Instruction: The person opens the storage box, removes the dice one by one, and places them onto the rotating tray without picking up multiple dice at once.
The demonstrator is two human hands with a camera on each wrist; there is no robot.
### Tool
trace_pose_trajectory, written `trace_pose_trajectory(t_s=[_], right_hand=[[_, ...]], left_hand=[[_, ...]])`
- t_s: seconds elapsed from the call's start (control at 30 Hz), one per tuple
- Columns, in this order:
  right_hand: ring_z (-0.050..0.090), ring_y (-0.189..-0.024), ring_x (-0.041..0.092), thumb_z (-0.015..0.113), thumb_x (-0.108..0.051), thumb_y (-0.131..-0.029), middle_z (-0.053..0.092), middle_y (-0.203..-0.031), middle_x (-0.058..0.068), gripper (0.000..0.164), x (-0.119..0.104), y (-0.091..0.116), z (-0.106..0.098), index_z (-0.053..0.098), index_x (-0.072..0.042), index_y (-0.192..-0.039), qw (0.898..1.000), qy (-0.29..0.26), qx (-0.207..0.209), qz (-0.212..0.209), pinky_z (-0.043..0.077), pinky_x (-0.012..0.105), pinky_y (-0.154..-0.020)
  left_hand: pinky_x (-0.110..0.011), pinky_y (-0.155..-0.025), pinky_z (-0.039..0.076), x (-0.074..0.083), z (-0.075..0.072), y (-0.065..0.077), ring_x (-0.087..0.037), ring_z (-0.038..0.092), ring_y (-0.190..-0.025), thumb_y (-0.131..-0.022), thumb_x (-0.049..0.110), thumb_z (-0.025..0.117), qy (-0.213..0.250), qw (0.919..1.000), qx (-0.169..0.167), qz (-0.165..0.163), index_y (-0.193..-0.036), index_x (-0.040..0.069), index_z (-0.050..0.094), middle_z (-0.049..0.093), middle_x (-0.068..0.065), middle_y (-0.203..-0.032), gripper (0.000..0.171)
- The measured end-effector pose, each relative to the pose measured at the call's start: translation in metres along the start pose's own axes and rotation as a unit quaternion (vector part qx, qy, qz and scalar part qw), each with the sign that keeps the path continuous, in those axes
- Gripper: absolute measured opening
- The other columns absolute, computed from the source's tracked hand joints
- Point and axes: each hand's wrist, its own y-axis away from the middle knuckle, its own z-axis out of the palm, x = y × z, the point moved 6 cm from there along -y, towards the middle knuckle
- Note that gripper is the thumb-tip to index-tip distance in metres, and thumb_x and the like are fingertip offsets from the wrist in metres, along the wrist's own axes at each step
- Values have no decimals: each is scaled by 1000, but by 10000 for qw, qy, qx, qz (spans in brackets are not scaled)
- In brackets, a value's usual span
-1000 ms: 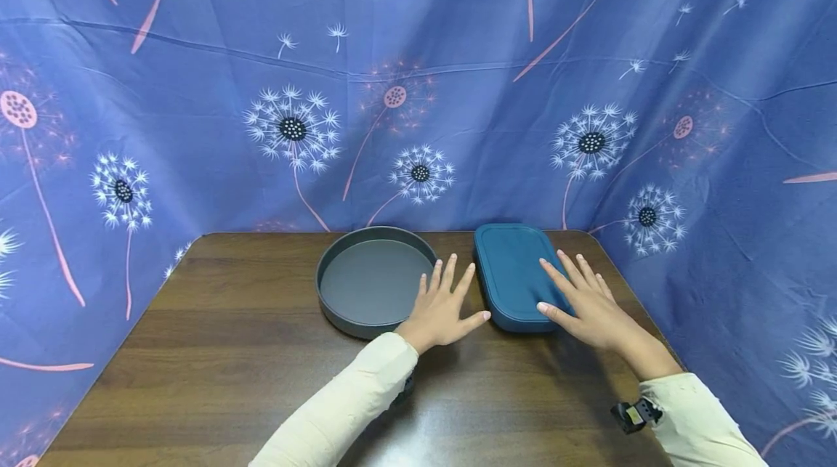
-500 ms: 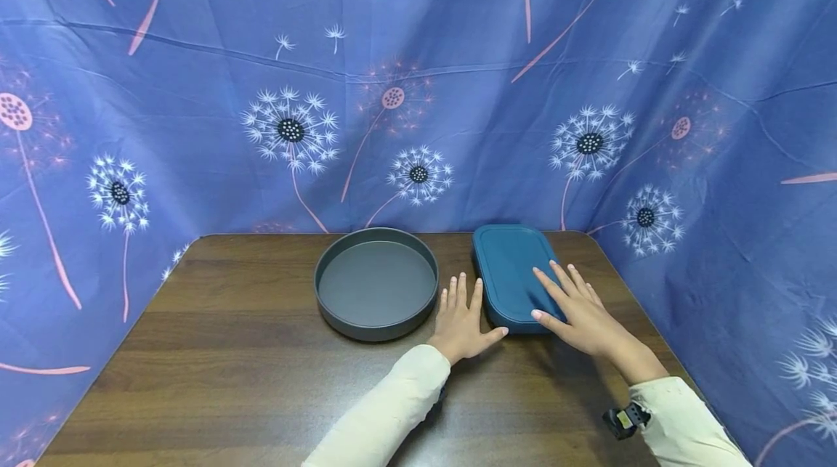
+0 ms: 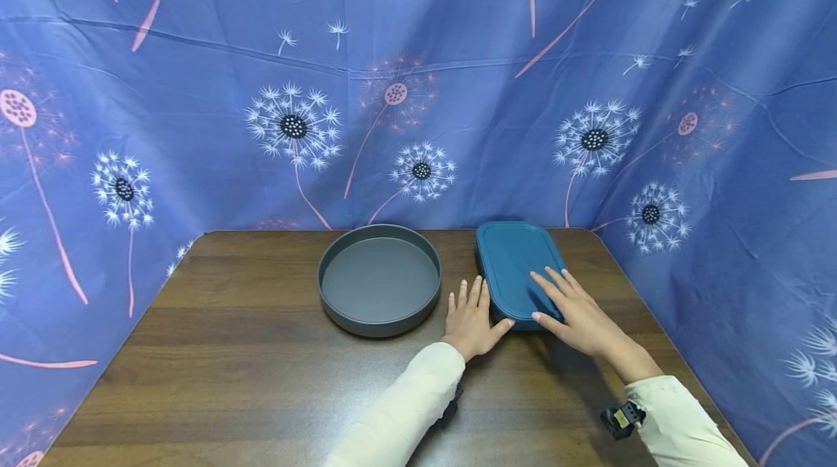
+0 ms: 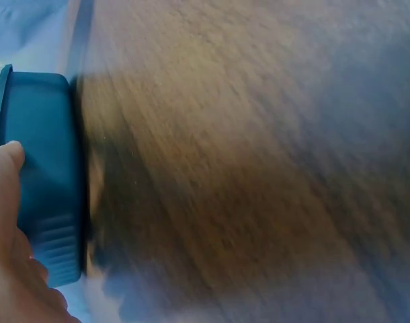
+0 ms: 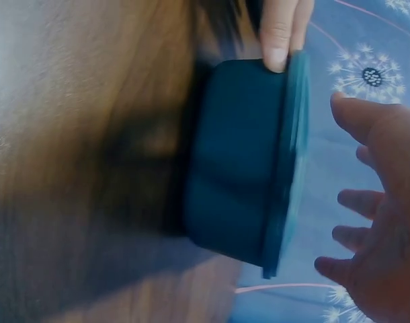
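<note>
A blue-green lidded box point(image 3: 516, 256) lies flat toward the back right of the table. My left hand point(image 3: 472, 327) is against its near left corner, fingers extended along the side. In the left wrist view the thumb point(image 4: 14, 153) lies on the box's near wall point(image 4: 47, 161), just below the lid's rim. My right hand point(image 3: 582, 318) hovers over the lid's right near part with fingers spread. A gap shows between those fingers point(image 5: 353, 202) and the lid point(image 5: 292, 175) in the right wrist view; nothing is in that hand.
A round dark grey pan point(image 3: 379, 282) stands to the left of the box on the wooden table point(image 3: 229, 351). Blue dandelion-print cloth point(image 3: 458, 104) hangs behind and along both sides of the table.
My left hand has moved right, from over the pan's right edge to the box's near left corner. The right hand has shifted slightly toward me and left. Box and pan have stayed put.
</note>
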Motion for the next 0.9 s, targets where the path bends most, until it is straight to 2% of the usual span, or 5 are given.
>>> trace_pose_trajectory(t_s=[0.13, 0.33, 0.47, 0.6, 0.9], right_hand=[[20, -135, 54, 65, -30, -93, 28, -150, 28, 66, 0, 0, 5, 36, -9, -147, 9995, 97, 137, -260, 26, 73, -103], [37, -129, 49, 71, -24, -88, 46, -140, 24, 56, -2, -1, 16, 51, -4, -137, 9955, 558, 233, -733, 39, 65, -100], [52, -117, 44, 76, -21, -83, 56, -129, 24, 50, -9, 0, 20, 60, -1, -126, 9854, 978, 586, -1267, 49, 58, -92], [60, -106, 41, 79, -16, -79, 63, -119, 22, 44, -15, -1, 19, 65, 3, -116, 9740, 1280, 937, -1618, 56, 51, -85], [64, -100, 39, 77, -11, -81, 66, -115, 21, 37, -18, -2, 20, 68, 4, -113, 9744, 1372, 746, -1619, 58, 46, -81]], left_hand=[[-52, -119, 18, -1, 2, -1, -30, 11, -146, -91, 71, 36, 10, 10000, 34, -23, -154, 12, 16, 13, -4, -161, 89], [-52, -119, 18, -2, 2, -2, -28, 12, -146, -91, 71, 36, -9, 10000, 14, -24, -154, 14, 17, 13, -3, -161, 87], [-52, -119, 19, -2, -1, -1, -28, 12, -146, -91, 70, 36, 24, 10000, 9, -11, -154, 14, 18, 14, -3, -161, 86], [-52, -119, 18, -1, -1, -1, -28, 11, -146, -92, 69, 35, 110, 9999, -23, 8, -154, 14, 16, 13, -3, -161, 86], [-52, -119, 18, -2, 1, -2, -28, 12, -146, -92, 68, 36, 128, 9999, -40, -20, -154, 14, 16, 14, -3, -161, 85]])
